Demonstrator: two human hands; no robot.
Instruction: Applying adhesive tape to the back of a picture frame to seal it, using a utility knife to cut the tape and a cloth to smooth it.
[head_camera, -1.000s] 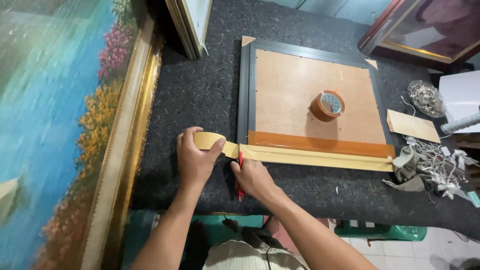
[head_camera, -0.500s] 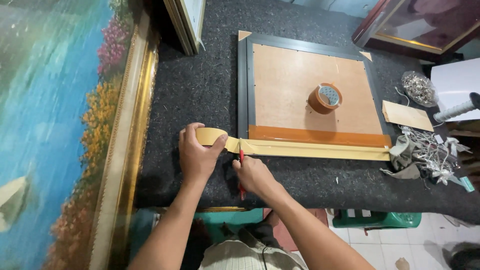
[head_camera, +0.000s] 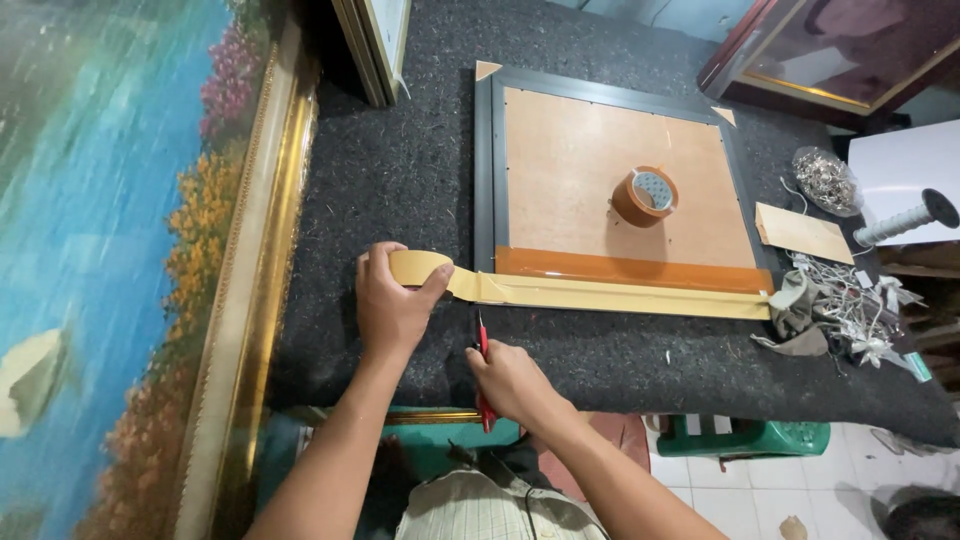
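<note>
Dark felt worktop (head_camera: 400, 170) carries a picture frame (head_camera: 484, 180). Left hand (head_camera: 390, 305) clamps a tape roll (head_camera: 418, 266) beside the frame's near corner. Right hand (head_camera: 512, 380) closes on a red cutter (head_camera: 483, 345) just below it.

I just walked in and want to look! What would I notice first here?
Probably the big painting in a gold frame leaning on the left. Next, the picture frame lying face down on the dark felt table, with a brown tape roll on its backing board. The left hand holds a tan tape roll; the right hand grips a red cutter.
</note>
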